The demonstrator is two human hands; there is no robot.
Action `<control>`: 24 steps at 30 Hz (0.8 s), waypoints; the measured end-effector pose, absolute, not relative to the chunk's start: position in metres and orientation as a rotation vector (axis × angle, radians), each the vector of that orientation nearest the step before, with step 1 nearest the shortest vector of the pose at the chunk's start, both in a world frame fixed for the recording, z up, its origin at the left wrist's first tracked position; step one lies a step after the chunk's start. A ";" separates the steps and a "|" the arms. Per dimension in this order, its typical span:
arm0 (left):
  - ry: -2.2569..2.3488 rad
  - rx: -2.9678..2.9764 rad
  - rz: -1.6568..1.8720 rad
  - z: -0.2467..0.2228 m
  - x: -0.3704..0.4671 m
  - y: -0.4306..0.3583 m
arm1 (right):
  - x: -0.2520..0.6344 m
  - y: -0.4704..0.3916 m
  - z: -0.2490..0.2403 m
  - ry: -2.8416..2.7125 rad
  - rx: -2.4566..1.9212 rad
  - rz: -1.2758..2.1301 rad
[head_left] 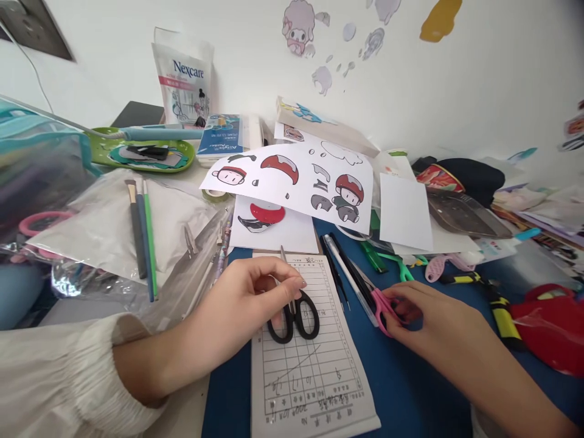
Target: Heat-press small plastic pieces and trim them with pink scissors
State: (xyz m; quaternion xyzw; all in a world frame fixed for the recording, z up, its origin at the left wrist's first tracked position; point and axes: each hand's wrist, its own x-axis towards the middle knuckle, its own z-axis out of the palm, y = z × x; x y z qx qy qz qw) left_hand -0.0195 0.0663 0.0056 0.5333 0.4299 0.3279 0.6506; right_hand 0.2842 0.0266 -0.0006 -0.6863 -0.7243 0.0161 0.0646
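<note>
The black scissors point(296, 317) are over a printed form point(314, 377), their two rounded handle loops nearest the person and a slim metallic tip showing beyond the left hand point(260, 289). That hand's grip is pinched together on them. The pink scissors point(382, 302), with glossy looped handles, are over the blue worktop point(410, 380) beside some pens point(349, 271); the right hand's point(426, 310) grip is closed around a loop.

The left hand point(262, 292) hides part of the black scissors point(298, 319), the right hand point(422, 310) part of the pink scissors point(381, 304). Handwriting on the form pad point(314, 380) is too blurred to read; the picture's edge cuts off the red pouch point(552, 331)
</note>
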 end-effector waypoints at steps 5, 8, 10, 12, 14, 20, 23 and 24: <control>0.985 1.209 0.746 0.004 -0.020 0.067 | 0.284 0.024 0.009 -2.052 -2.002 0.198; 0.984 1.207 0.756 0.005 -0.021 0.067 | 0.262 0.030 0.028 -1.875 -1.700 0.560; 0.978 1.207 0.767 0.006 -0.020 0.066 | 0.238 0.042 0.042 -1.792 -1.491 0.750; 0.963 1.208 0.784 0.007 -0.020 0.065 | 0.212 0.060 0.052 -1.776 -1.352 0.906; 0.939 1.204 0.804 0.009 -0.020 0.064 | 0.191 0.076 0.054 -1.761 -1.304 1.015; 0.906 1.168 0.899 0.009 -0.020 0.062 | 0.172 0.079 0.031 -1.777 -1.215 1.038; 0.902 1.112 0.883 0.007 -0.020 0.062 | 0.174 0.067 0.020 -1.857 -1.137 0.817; 0.911 1.086 0.868 0.007 -0.020 0.062 | 0.173 0.064 0.017 -1.870 -1.113 0.734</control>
